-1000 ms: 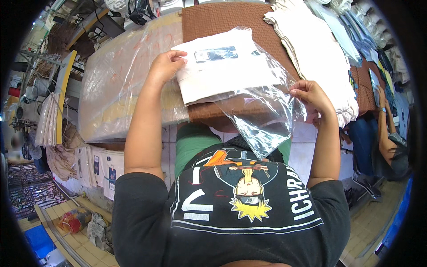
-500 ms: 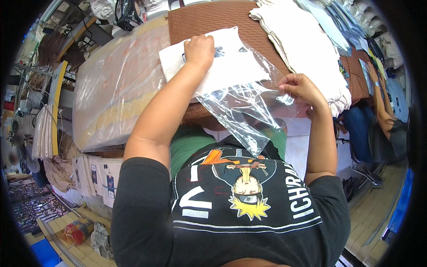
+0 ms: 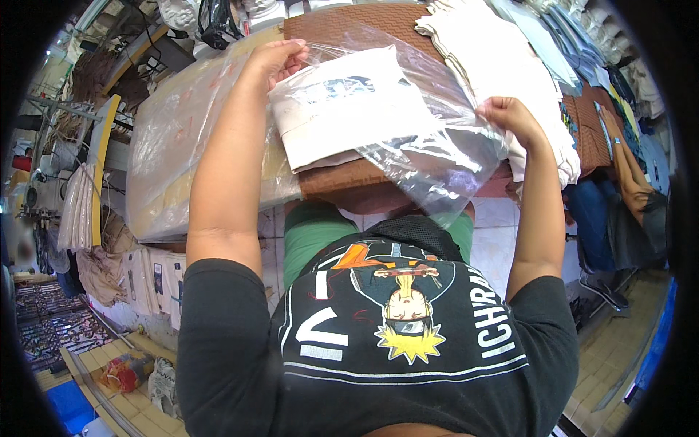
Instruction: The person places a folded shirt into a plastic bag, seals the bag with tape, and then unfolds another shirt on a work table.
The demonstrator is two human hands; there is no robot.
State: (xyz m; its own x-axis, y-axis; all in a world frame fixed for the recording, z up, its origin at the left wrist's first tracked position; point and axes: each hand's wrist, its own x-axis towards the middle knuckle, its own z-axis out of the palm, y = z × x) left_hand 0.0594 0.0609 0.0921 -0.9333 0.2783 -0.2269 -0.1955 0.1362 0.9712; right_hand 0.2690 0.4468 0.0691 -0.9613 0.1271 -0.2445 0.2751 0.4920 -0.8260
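A folded off-white garment (image 3: pixel 353 120) with a dark bluish print lies at the table's near edge. Over its right part and far edge spreads a clear plastic bag (image 3: pixel 459 156), whose lower corner hangs past the table edge toward my lap. At the garment's far left corner, my left hand (image 3: pixel 280 60) is closed in a pinch on the bag's film. My right hand (image 3: pixel 513 118) pinches the bag on the other side, beside the pile of white garments. Between both hands the film is drawn taut. How much of the garment is inside the bag is hard to tell.
A large plastic-wrapped bundle (image 3: pixel 196 138) sits to the left. Brown textured cloth (image 3: pixel 349 28) covers the table, and a stack of white garments (image 3: pixel 502 65) lies on the right. Beyond it, another person's arms (image 3: pixel 626 160) reach over folded clothes.
My left hand has lifted off the printed front and moved to the far left, now gripping the film. The bag has spread across the garment's far edge; my right hand has risen slightly.
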